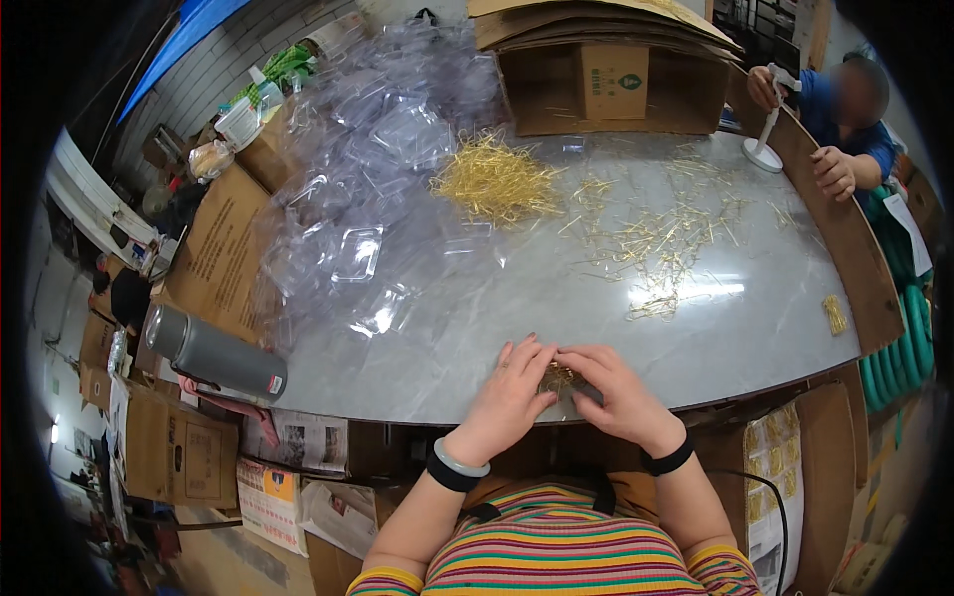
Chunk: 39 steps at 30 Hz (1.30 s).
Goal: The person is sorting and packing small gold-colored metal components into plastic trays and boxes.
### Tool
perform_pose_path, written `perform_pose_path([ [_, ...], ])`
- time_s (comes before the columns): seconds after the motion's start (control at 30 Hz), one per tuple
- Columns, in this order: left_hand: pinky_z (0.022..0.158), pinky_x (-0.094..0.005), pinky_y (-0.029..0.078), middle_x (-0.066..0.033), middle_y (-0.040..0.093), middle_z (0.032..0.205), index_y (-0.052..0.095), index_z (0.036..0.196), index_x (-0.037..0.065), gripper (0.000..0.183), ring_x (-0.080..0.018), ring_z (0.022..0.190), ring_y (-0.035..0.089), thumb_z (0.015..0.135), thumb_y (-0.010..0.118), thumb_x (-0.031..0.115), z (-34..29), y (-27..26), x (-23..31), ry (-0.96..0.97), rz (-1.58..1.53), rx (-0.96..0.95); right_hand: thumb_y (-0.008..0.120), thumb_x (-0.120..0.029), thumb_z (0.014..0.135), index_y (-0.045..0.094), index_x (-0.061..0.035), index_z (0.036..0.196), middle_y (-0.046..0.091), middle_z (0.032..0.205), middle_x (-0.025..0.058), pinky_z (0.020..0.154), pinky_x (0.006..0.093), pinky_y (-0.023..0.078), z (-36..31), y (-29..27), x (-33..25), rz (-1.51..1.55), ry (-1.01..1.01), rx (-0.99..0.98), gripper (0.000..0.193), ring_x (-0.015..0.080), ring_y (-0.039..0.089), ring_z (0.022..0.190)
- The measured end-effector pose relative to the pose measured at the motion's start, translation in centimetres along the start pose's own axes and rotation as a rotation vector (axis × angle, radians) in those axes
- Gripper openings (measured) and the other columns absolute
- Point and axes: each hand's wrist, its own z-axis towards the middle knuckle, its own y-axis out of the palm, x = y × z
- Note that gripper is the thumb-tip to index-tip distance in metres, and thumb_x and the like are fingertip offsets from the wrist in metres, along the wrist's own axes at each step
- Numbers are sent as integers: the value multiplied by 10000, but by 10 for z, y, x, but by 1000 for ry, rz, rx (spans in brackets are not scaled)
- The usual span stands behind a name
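At the table's near edge, my left hand (505, 399) and my right hand (621, 399) come together with curled fingers around a small bunch of gold wire hooks (559, 376). The fingers partly cover the bunch, so its exact shape is hard to make out. Farther off on the grey tabletop (477, 368) lies a heaped pile of gold wire hooks (497, 181). More loose hooks (661, 238) are scattered to its right. A separate small bundle of hooks (834, 315) rests near the right edge.
Clear plastic clamshell boxes (383, 199) are heaped on the left. A grey bottle (214, 353) lies at the left edge. An open cardboard box (616, 89) stands at the back. Across a cardboard barrier (845, 228), another person's hand (762, 87) grips a white stand (763, 154).
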Motion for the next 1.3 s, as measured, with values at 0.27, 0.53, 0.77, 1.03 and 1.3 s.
perform_pose_path([
  [0.27,1179,-528,304,-247,417,1455,485,1399,7,583,-451,1381,393,871,720,84,6,19,6,-64,-34,105,705,-37,789,551,-29,1333,544,1361,173,1076,451,431,-10,-3,10,-82,18,84,566,376,506,1268],
  [0.53,1219,-558,176,-215,364,1548,318,1541,20,783,-436,1474,274,892,721,195,8,0,4,44,-21,-105,772,-182,812,530,-13,1352,528,1403,195,1122,496,377,-15,-10,-16,-403,77,35,616,397,494,1308],
  [0.77,1186,-580,238,-202,453,1448,441,1440,-7,628,-442,1423,337,890,699,153,8,13,13,44,88,-52,626,30,845,493,11,1378,532,1380,220,1133,461,383,-22,-9,-3,-139,123,70,549,409,502,1299],
  [1.03,1200,-538,257,-261,419,1455,328,1493,-54,741,-436,1431,331,848,675,60,10,32,21,-46,-98,111,534,41,852,322,37,1498,353,1534,264,1196,468,285,-14,19,-10,67,133,178,680,438,341,1434],
  [1.3,1211,-473,260,-218,396,1535,334,1530,15,838,-420,1482,280,833,779,156,-1,-13,-9,40,-113,-124,736,-126,835,577,-71,1282,597,1255,120,1074,444,411,-11,0,2,-345,-24,-22,477,350,531,1229],
])
